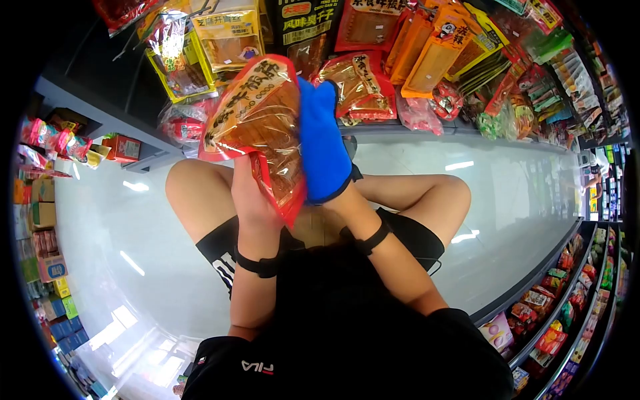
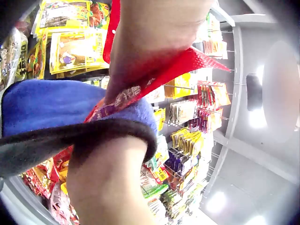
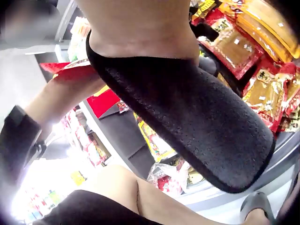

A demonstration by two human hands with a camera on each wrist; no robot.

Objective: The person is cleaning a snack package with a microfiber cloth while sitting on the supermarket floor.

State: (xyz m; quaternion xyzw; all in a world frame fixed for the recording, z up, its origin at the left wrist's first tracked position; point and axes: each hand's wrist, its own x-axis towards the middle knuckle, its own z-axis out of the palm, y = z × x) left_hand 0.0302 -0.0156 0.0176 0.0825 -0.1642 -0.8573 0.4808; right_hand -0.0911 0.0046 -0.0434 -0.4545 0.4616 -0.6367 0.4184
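My left hand (image 1: 251,195) holds a large red-edged snack packet (image 1: 260,117) from below; the fingers are hidden behind it. Brown food shows through its clear window, and the packet is tilted over my lap. A blue mitt (image 1: 323,143) covers my right hand, its palm side lying against the packet's right edge. In the right wrist view the mitt's black back (image 3: 192,122) looks flat and straight. The left wrist view shows the packet's red edge (image 2: 173,70) between the bare hand and the mitt.
Just ahead, a dark shelf holds red packets (image 1: 360,87), orange packets (image 1: 437,57) and a yellow packet (image 1: 179,70). Crossed legs (image 1: 427,200) are on the pale tiled floor (image 1: 520,193). More stocked shelves (image 1: 547,307) stand to the right, with boxes (image 1: 50,267) at left.
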